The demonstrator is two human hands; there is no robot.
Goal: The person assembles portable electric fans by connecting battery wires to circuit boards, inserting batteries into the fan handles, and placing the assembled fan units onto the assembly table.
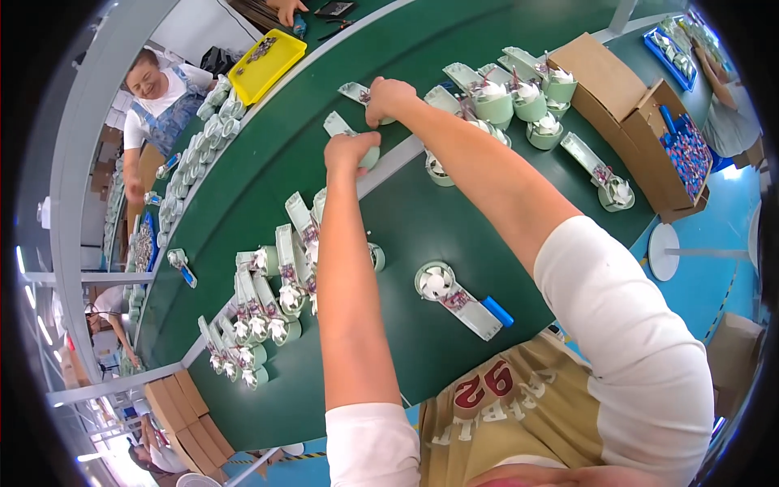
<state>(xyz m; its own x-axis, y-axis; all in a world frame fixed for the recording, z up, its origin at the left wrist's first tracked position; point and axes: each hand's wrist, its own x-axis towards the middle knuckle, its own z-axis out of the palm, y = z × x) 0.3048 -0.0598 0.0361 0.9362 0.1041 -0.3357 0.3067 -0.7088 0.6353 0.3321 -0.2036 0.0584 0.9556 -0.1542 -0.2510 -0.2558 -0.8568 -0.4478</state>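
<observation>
Both my arms reach to the far side of the green work table. My left hand is closed around a pale green handheld-fan housing, its flat handle pointing away. Just right and beyond, my right hand grips a second fan housing, whose handle end sticks out to the left; its round part is mostly hidden. Close to my body lies an open fan housing with white blades, wires and a blue cylindrical battery beside its handle end.
Open fan housings stand in rows at the left; more cluster at the right. A cardboard box of small red and blue parts sits at the right edge. Beyond are a yellow tray and co-workers.
</observation>
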